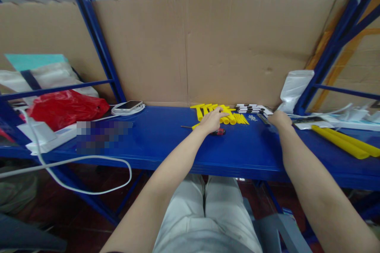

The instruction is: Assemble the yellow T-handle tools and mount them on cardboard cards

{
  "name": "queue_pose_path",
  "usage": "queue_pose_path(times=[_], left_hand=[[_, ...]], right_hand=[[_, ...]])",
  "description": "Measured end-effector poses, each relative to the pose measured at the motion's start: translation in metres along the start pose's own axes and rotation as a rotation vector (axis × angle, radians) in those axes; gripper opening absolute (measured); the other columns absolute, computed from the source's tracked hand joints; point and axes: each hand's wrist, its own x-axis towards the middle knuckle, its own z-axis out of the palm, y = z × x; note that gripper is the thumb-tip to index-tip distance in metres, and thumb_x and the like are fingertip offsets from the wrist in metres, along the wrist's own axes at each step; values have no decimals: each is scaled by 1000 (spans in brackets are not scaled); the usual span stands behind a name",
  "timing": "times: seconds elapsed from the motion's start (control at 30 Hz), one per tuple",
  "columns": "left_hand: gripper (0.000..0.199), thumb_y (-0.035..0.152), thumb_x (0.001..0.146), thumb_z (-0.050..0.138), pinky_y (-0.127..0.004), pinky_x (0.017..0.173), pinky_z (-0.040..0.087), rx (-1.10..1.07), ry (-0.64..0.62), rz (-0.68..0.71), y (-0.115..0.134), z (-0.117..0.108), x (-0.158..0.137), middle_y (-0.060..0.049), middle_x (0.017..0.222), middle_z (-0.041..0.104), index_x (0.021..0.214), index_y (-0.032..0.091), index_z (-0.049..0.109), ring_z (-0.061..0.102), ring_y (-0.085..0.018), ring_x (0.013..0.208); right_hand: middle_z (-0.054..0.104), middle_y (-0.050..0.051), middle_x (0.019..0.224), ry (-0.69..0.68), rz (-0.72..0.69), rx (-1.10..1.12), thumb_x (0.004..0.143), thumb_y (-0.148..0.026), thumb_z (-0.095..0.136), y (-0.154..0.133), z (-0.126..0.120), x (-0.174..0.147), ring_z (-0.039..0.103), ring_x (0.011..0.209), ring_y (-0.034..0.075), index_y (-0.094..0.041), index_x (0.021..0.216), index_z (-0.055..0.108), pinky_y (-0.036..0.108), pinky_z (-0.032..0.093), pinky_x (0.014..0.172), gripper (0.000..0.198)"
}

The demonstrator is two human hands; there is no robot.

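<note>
My left hand (211, 121) is over the front of a row of yellow T-shaped plastic handles (198, 111), fingers stretched out to the right. Below it lies a screwdriver (219, 131) with a red and black handle, its thin shaft showing left of the wrist. A yellow piece (195, 126) sits partly under the same hand. To the right, my right hand (279, 119) rests low at the table beside a dark flat strip (263, 119); its fingers are hidden from me. Between the hands are thin yellow pointed pieces (241, 118), small silvery parts (252, 118) and black-and-white parts (248, 108).
Two long yellow tubes (341, 142) lie at the right on the blue table (166, 142). A phone (130, 105) on a coiled white cable, a red bag (67, 108) and a power strip (59, 138) are at the left. Cardboard (142, 51) stands behind.
</note>
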Motion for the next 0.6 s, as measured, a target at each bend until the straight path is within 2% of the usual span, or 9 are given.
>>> queue_pose_path(times=[0.07,0.17,0.3,0.37,0.47,0.6], left_hand=[[48,0,77,50,-43,103,40,26,3,25,0,0,0,-5,123,57,105,32,72,57,-25,110],[49,-1,77,48,-43,104,38,14,-28,20,2,0,0,-4,123,57,105,31,72,57,-25,111],[52,-4,74,48,-42,107,36,-29,-33,1,3,0,1,-3,125,58,104,31,72,55,-25,116],[54,-5,72,49,-42,108,35,-52,-23,9,3,1,2,-3,126,60,105,30,71,54,-25,119],[59,-7,70,50,-42,111,33,-105,-10,31,1,3,3,-1,128,61,111,32,69,51,-23,125],[67,-7,69,52,-45,109,36,-55,5,27,-1,5,3,-2,128,63,122,33,63,53,-25,123]], right_hand=[[59,31,115,36,6,24,88,-34,47,-12,-2,-3,59,108,36,-1,118,58,40,46,84,45],[64,22,112,86,-152,82,88,-27,48,-33,2,-6,61,105,29,-9,120,58,37,46,88,39],[58,17,127,84,-666,190,82,-22,54,-58,21,-7,54,119,26,-11,130,53,38,42,100,49],[52,17,136,79,-825,211,80,-18,54,-67,31,-8,47,128,25,-10,133,52,40,35,108,54],[49,16,140,63,-931,232,78,-10,50,-76,40,-9,45,131,24,-11,129,57,41,32,110,51],[58,14,131,42,-989,270,80,-12,50,-80,42,-9,52,123,23,-15,113,68,41,37,106,38]])
